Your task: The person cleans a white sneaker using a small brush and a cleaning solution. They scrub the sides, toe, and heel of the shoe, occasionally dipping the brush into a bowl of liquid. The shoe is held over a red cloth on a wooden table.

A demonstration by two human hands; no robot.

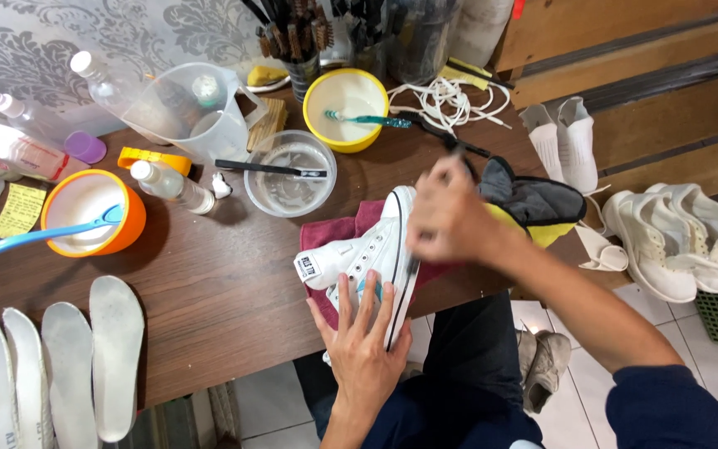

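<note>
1. At the far left, four white insoles point(60, 366) lie side by side on the brown table point(209, 291), below an orange bowl point(85, 212) with a blue-handled brush point(35, 237) resting in it.
2. Further right stand a clear pitcher point(201, 112), a glass bowl point(290, 173) with a dark brush across its rim, and a yellow bowl point(346, 108) holding a teal toothbrush point(367, 120).
3. Your left hand point(363, 337) lies flat with fingers spread on the white high-top sneaker point(367, 258) — pressing it down at the table's near edge, on a maroon cloth point(338, 233).
4. Your right hand point(450, 218) sits over the sneaker's sole end — blurred, so its grip cannot be told.
5. Right of it lie a grey-and-yellow cloth point(533, 204) and more white shoes point(675, 237).
</note>
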